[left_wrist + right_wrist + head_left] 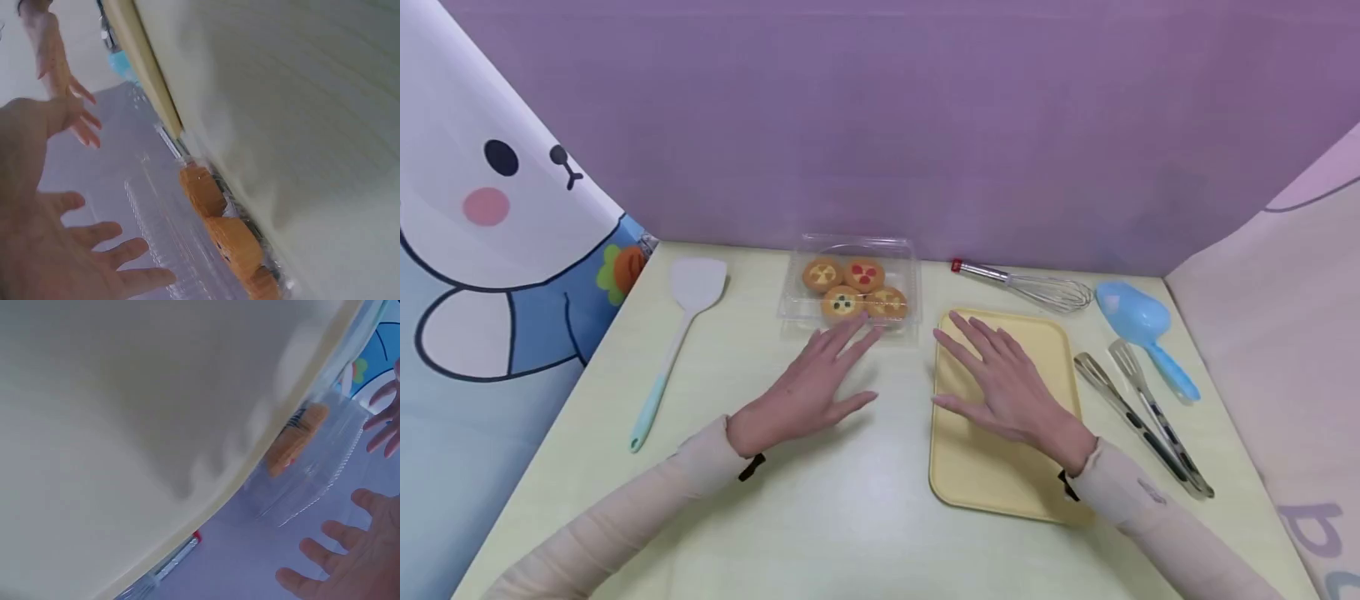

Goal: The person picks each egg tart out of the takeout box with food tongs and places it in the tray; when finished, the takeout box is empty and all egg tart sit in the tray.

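Note:
My left hand [808, 387], fingers spread and holding nothing, hovers just in front of a clear plastic box [786, 292] of small round pastries [842, 303]. In the left wrist view its spread fingers are beside the box [147, 219]. My right hand [1011, 387] is spread above a yellow tray [985, 487], its fingertips near the tray's far left part. The right wrist view shows this hand [356, 550] raised off the tray [125, 456], with nothing in it. The box's lid stands raised at the back.
A white spatula [698, 283] with a mint handle lies on the left. Behind the tray is a whisk [1048, 290]. Right of the tray lie metal tongs [1150, 425] and a blue scoop [1135, 312]. A purple curtain [887, 125] hangs behind the table [820, 533].

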{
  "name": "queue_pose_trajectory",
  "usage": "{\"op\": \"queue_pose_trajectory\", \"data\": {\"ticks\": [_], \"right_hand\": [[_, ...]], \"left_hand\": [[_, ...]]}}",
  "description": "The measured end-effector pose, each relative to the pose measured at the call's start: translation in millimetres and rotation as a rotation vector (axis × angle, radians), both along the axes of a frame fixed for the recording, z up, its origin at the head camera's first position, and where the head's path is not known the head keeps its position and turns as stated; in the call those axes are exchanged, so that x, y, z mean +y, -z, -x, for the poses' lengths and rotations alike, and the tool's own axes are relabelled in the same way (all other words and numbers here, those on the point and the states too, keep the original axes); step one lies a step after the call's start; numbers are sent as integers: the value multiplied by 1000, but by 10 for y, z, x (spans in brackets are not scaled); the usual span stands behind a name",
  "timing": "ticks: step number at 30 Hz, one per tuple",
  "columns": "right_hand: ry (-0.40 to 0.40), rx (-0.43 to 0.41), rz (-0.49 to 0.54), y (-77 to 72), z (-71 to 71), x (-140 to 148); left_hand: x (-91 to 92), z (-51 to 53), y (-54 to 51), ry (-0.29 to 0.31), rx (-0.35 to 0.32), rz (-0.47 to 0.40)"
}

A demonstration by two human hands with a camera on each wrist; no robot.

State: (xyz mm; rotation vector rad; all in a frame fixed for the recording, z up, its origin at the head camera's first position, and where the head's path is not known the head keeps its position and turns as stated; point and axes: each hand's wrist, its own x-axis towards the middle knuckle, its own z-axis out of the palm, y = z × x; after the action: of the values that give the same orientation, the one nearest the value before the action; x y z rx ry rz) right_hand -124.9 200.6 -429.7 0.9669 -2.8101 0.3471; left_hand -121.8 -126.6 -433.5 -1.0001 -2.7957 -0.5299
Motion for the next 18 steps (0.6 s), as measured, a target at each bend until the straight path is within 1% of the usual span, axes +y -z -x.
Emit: {"op": "queue_pose_trajectory", "data": {"ticks": [3, 6, 9, 11, 13, 15, 17, 18], "right_hand": [[-26, 1, 28, -55, 92, -116], [-45, 24, 21, -100, 182, -254], [-68, 62, -14, -134, 273, -411], [-93, 95, -25, -148, 330, -520], [-116, 134, -31, -155, 378, -626], [-142, 175, -29, -163, 420, -735], [-163, 218, -31, -169, 461, -840], [-169, 236, -36, -169, 483, -892]], "left_hand": [[-60, 13, -51, -62, -35, -148], [-133, 37, -100, -156, -82, -321], [-229, 87, -137, -259, -111, -490], [-306, 125, -149, -347, -130, -580], [-387, 169, -152, -432, -160, -647], [-472, 214, -155, -511, -231, -700], [-560, 268, -143, -575, -339, -753], [-601, 293, -136, -595, -405, -784]]}}
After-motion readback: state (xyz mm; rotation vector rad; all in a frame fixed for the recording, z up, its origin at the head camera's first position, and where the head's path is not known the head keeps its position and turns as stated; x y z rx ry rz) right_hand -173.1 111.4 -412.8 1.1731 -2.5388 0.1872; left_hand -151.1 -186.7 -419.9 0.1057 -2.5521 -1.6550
